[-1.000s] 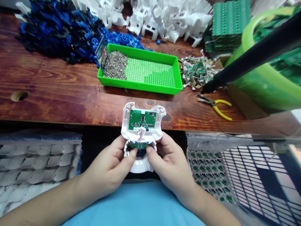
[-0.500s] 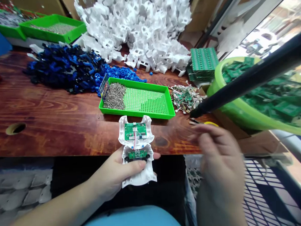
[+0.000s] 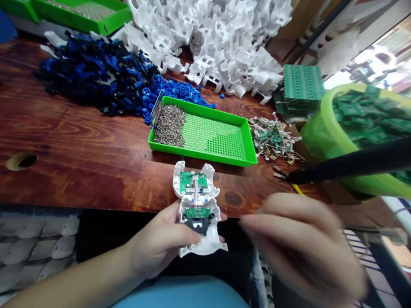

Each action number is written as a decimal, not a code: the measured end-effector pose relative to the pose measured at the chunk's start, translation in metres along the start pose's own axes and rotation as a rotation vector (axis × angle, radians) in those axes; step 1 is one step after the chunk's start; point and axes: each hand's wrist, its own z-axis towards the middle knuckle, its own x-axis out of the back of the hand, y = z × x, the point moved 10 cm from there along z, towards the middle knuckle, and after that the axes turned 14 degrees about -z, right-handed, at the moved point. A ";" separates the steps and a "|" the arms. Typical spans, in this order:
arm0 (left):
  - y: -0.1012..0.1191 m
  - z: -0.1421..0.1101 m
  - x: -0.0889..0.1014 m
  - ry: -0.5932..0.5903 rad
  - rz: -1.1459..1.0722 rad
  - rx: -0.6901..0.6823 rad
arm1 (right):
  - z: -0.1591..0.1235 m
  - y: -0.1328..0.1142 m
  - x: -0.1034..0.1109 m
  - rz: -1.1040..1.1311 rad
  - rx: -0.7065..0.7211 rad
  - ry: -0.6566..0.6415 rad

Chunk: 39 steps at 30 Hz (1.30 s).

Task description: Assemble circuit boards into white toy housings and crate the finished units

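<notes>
My left hand (image 3: 161,238) grips an opened white plastic housing (image 3: 207,244) in two halves, its thumb on the lower half. A green circuit board (image 3: 193,183) sits in the upper half; a smaller green board (image 3: 197,212) and a black plastic part (image 3: 201,226) lie in the lower one. Thin red and white wires (image 3: 194,195) link the two halves. To the right, apart from the housing, is my right hand (image 3: 303,240), blurred. Its fingers are curled and drawn together at the tips; anything between them is too blurred to make out.
A green tray (image 3: 221,140) of small metal screws (image 3: 171,126) stands behind the housing. Beyond are piles of blue parts (image 3: 98,77) and white shells (image 3: 214,32). Right: wired boards (image 3: 274,136), yellow-handled pliers (image 3: 296,187), a black rod (image 3: 354,162) and a bucket (image 3: 328,113) of boards.
My right hand has come lower and closer to the camera, its fingers drawing together. The view has shifted, so the bench items sit further right. More of the black part shows beside my left thumb.
</notes>
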 end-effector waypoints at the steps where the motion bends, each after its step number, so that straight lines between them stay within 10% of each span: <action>1: 0.002 -0.002 -0.003 -0.031 -0.030 -0.018 | -0.004 -0.015 -0.014 -0.013 0.092 -0.083; 8: 0.007 -0.012 -0.019 -0.079 -0.143 -0.136 | -0.015 -0.035 -0.056 0.095 0.184 -0.343; 24: -0.019 0.000 -0.076 -0.142 0.108 0.054 | -0.088 0.059 0.007 0.602 -0.459 0.494; 39: -0.021 -0.018 -0.063 -0.127 0.312 -0.055 | -0.094 0.079 -0.016 0.995 -0.645 0.509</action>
